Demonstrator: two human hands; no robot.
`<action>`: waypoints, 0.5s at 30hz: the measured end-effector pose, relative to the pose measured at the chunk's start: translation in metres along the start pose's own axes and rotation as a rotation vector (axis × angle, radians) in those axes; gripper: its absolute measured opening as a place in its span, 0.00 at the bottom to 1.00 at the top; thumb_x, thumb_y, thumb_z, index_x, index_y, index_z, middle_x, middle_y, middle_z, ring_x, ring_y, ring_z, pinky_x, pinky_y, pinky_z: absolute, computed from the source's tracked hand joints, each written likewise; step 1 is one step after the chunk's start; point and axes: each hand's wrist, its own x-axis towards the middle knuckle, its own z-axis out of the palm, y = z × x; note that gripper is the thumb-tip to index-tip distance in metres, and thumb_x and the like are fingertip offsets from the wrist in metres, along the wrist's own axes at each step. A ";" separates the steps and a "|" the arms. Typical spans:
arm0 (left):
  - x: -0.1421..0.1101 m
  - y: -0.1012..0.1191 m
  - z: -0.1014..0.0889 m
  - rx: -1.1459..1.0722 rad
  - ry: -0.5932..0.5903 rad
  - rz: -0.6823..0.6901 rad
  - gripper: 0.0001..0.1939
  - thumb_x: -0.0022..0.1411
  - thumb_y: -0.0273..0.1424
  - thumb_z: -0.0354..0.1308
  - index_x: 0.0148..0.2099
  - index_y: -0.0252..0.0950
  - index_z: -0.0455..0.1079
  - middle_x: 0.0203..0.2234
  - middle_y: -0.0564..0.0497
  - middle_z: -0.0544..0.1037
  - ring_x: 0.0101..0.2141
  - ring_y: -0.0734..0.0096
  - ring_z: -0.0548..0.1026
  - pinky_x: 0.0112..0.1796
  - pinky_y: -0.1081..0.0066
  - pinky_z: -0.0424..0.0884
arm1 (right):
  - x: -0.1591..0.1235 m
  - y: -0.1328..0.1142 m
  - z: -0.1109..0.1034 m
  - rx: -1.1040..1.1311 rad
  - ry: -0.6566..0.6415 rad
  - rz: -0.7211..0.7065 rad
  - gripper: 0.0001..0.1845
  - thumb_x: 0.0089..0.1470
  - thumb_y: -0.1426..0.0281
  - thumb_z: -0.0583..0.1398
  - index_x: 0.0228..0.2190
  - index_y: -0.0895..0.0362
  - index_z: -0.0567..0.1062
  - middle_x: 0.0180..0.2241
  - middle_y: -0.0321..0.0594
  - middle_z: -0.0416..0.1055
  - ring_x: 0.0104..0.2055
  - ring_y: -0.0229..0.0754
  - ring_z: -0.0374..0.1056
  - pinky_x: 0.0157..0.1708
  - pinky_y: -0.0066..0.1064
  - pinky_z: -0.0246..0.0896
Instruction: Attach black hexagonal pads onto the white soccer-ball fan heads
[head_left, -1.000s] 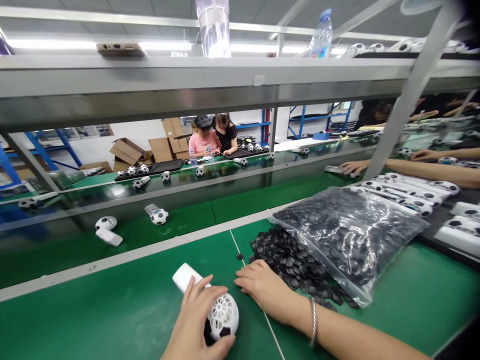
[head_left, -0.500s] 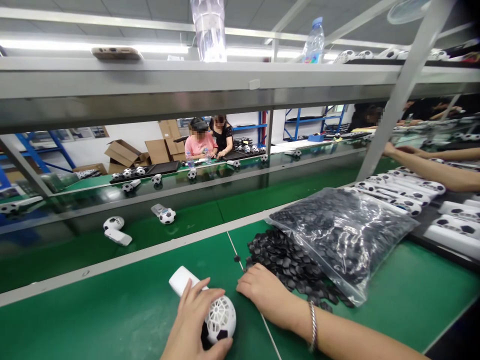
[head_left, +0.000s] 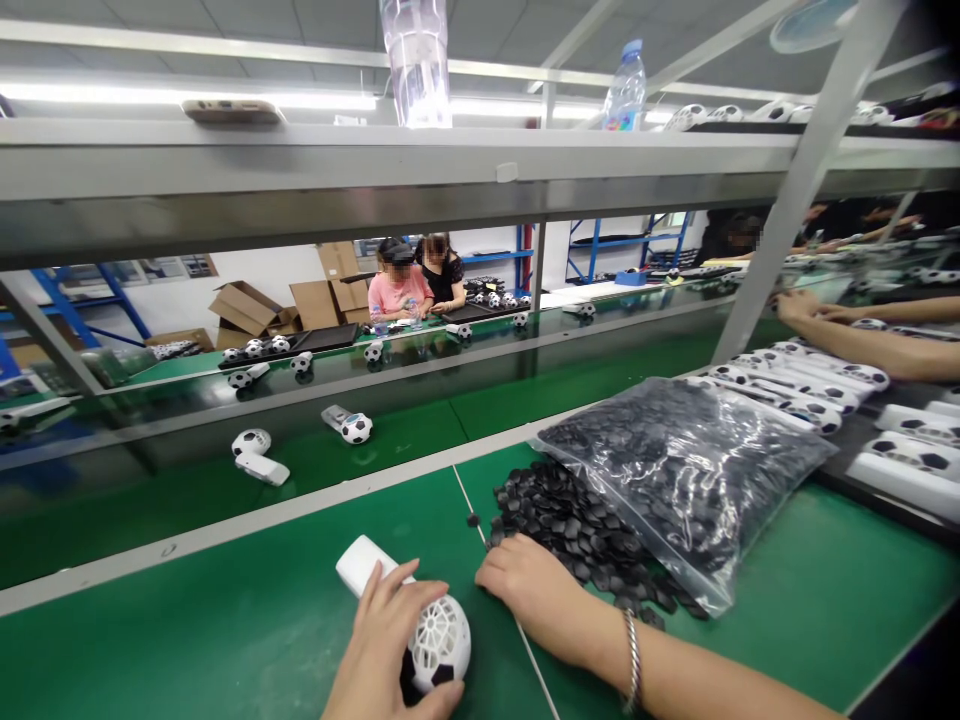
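My left hand (head_left: 394, 640) is wrapped over a white handheld fan (head_left: 442, 628) with a round, soccer-ball-patterned head. The fan lies on the green worktop; its open grille faces up and its white handle (head_left: 363, 562) points away to the left. A black patch shows near my thumb. To the right, my right hand (head_left: 536, 588), with a silver bracelet on its wrist, rests at the near-left edge of a pile of small black pieces (head_left: 570, 515). Its fingers are bent together, and whatever is between the fingertips is hidden.
A clear plastic bag (head_left: 690, 470) of black pieces lies behind the pile. Soccer-ball fans (head_left: 356, 428) lie on the green conveyor (head_left: 420, 420) beyond the worktop edge. White fan parts (head_left: 911, 450) fill a tray at right, near another person's arm (head_left: 862, 345). A shelf (head_left: 337, 165) spans overhead.
Fans on the near conveyor have shifted right, while those on the far line have shifted slightly left. Both my hands stay almost where they were. The other person's hand at right moved slightly.
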 end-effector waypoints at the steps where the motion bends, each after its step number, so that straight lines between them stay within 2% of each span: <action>1: 0.000 -0.001 0.000 0.004 0.000 0.003 0.28 0.49 0.41 0.57 0.54 0.43 0.61 0.51 0.45 0.68 0.55 0.45 0.60 0.51 0.40 0.55 | 0.000 0.000 0.001 0.001 0.003 0.002 0.09 0.56 0.76 0.52 0.33 0.57 0.72 0.33 0.39 0.70 0.38 0.40 0.63 0.40 0.31 0.54; 7: 0.000 -0.001 0.001 0.008 0.027 0.042 0.28 0.49 0.42 0.56 0.53 0.41 0.62 0.50 0.44 0.69 0.54 0.44 0.61 0.51 0.40 0.57 | -0.001 0.000 0.000 0.022 0.012 0.020 0.09 0.56 0.76 0.52 0.34 0.56 0.72 0.35 0.39 0.69 0.38 0.40 0.62 0.40 0.30 0.56; 15: 0.002 0.016 -0.002 -0.042 0.117 -0.100 0.27 0.45 0.39 0.60 0.49 0.42 0.66 0.49 0.46 0.71 0.55 0.47 0.60 0.54 0.46 0.54 | -0.002 0.002 0.001 0.252 -0.001 0.170 0.12 0.55 0.78 0.52 0.36 0.55 0.73 0.37 0.39 0.68 0.41 0.40 0.63 0.40 0.27 0.57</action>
